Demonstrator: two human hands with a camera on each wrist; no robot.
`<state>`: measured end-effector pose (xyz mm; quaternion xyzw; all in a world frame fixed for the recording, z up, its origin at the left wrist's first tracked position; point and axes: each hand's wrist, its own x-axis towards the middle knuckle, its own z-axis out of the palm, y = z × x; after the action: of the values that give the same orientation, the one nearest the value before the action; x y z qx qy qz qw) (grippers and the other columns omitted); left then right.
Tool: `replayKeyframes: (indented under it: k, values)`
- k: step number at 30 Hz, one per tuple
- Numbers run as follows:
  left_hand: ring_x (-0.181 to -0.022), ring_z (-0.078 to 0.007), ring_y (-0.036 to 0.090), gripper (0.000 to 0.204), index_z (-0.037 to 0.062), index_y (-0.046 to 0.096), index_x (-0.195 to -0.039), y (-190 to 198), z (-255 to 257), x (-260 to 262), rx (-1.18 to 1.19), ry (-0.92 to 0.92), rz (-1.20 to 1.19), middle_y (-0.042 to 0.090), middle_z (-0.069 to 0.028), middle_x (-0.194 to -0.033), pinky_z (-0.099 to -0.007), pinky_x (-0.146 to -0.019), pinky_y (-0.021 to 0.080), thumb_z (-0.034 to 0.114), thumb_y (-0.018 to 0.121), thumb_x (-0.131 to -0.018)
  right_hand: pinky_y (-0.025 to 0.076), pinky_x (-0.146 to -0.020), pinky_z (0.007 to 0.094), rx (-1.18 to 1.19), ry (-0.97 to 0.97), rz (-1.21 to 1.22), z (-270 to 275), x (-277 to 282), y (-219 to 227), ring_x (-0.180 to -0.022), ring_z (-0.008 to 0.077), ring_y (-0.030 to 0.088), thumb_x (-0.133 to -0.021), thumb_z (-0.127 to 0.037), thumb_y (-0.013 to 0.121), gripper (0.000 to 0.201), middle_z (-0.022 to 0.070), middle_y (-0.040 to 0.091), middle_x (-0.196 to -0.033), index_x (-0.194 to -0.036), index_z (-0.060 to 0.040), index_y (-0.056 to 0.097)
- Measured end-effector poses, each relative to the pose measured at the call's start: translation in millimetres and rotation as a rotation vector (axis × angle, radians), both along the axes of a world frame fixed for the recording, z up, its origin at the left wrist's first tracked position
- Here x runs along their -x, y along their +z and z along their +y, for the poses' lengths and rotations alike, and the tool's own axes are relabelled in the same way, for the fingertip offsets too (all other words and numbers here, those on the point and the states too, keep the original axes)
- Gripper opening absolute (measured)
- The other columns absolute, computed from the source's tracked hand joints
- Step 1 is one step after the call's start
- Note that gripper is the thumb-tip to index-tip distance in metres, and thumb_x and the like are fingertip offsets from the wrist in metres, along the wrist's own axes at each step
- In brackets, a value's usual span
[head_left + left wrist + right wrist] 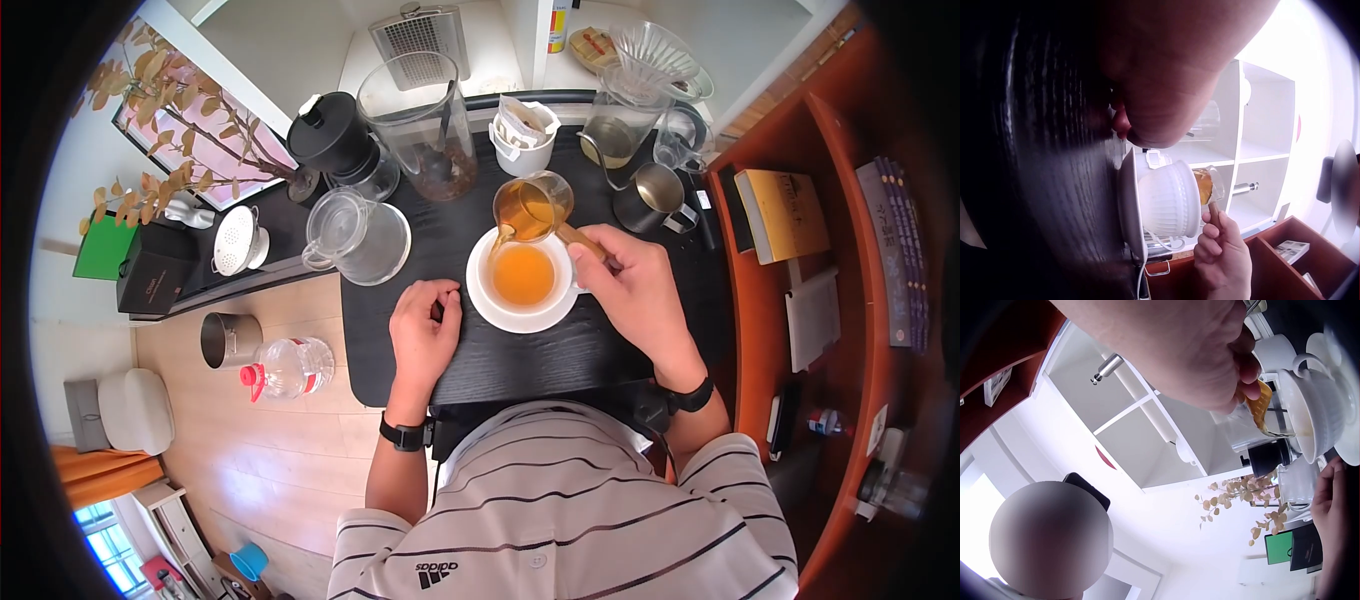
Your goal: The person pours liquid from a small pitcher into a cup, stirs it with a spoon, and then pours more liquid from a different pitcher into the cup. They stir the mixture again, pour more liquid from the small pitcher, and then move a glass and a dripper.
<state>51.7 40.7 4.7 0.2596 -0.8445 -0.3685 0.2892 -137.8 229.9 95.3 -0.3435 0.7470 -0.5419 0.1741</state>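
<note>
My right hand [635,290] grips the wooden handle [1214,214] of a small glass pitcher [532,200] holding amber liquid. The pitcher tilts over a white cup [1166,197], and a thin stream runs from its spout into the cup in the right wrist view. Amber liquid shows inside the cup, which stands on a white saucer [515,324]. To the left of the saucer, my left hand [424,330] rests on the black table with its fingers loosely curled, holding nothing; part of it shows in the right wrist view.
Behind stand a lidded glass jug [365,240], black grinder [328,135], tall glass vessel [425,130], white container with a drip bag [523,150] and metal jug [650,197]. A bookshelf [850,230] flanks the right; a water bottle [295,368] stands on the left floor.
</note>
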Motion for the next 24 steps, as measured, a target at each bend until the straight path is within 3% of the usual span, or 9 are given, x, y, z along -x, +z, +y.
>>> replayKeyframes:
  k: [24]
  values:
    - [-0.063, -0.0205, 0.055, 0.006, 0.0033, 0.075, -0.097, -2, -1, 1, 0.013, -0.001, -0.007, 0.062, -0.0073, -0.077, -0.0349, -0.060, 0.046, 0.002, 0.074, -0.091, 0.043, -0.055, 0.0270, -0.148, -0.052, 0.075, 60, -1, 16, -0.058, 0.0078, 0.052, -0.100, -0.012, 0.075, 0.020, 0.0065, 0.062, -0.070, -0.112, 0.0034, 0.074]
